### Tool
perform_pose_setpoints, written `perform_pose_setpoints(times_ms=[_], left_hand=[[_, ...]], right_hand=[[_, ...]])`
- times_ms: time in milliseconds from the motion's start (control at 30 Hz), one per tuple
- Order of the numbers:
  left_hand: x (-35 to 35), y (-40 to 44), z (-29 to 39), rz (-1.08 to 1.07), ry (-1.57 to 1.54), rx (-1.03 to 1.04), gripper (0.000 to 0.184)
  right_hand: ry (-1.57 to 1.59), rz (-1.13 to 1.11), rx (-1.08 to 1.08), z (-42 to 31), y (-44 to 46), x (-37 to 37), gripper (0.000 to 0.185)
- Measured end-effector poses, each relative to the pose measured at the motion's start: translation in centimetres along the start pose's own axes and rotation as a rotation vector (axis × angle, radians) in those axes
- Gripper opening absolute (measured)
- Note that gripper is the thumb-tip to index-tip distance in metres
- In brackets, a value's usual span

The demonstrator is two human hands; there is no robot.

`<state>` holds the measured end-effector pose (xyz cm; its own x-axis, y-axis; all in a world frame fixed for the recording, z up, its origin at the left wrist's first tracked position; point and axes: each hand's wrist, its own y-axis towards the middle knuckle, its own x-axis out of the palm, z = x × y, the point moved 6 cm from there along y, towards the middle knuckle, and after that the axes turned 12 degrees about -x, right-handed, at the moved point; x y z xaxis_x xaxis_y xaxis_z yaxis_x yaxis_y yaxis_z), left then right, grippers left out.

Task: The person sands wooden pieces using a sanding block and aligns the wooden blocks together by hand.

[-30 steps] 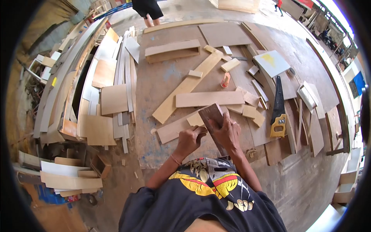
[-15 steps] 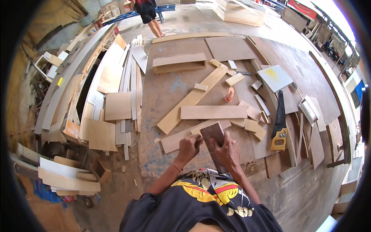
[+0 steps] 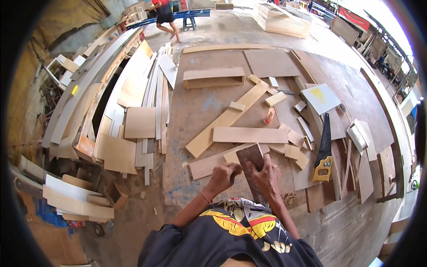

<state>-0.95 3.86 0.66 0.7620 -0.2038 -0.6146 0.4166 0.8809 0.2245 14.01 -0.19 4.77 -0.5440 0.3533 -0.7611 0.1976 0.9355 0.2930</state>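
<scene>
My right hand (image 3: pixel 266 174) is wrapped round a dark brown flat wooden board (image 3: pixel 251 161), held tilted close to my shirt. Left of it, my left hand (image 3: pixel 225 177) is closed with fingertips pinched near the board's edge; whatever is between them is too small to name. Beyond the board lie a pale plank (image 3: pixel 249 135), a long yellowish plank (image 3: pixel 222 119) and small wood blocks (image 3: pixel 292 152). A small red-and-white bottle (image 3: pixel 268 116) stands past the pale plank.
A handsaw (image 3: pixel 324 153) with a yellow handle lies at the right of the worktable (image 3: pixel 178 178). An open wooden box (image 3: pixel 214 78) sits toward its far side. Stacked boards (image 3: pixel 140 122) are on the left. A person (image 3: pixel 164 17) is in the back, near a blue trestle (image 3: pixel 189 22).
The view has tilted up, showing more of the far floor. The person in the back has come into fuller view, legs now apart. My hands keep nearly the same hold by the dark board.
</scene>
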Motion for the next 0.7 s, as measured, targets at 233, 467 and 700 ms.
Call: perform_pose_setpoints(times_ms=[233,467,700], left_hand=[[0.1,-0.1,-2.4,0.077,0.048,-0.124,0.018],[0.2,-0.6,0.0,0.04,0.044,0.046,0.015],[0.6,-0.5,-0.4,0.003,0.13,0.0,0.014]], right_hand=[[0.056,-0.049,0.016,-0.3,-0.8,1.1,0.039],[0.003,-0.052,0.083,0.9,-0.1,1.2,0.042],[0.022,-0.029,0.071,0.7,-0.2,0.9,0.042]])
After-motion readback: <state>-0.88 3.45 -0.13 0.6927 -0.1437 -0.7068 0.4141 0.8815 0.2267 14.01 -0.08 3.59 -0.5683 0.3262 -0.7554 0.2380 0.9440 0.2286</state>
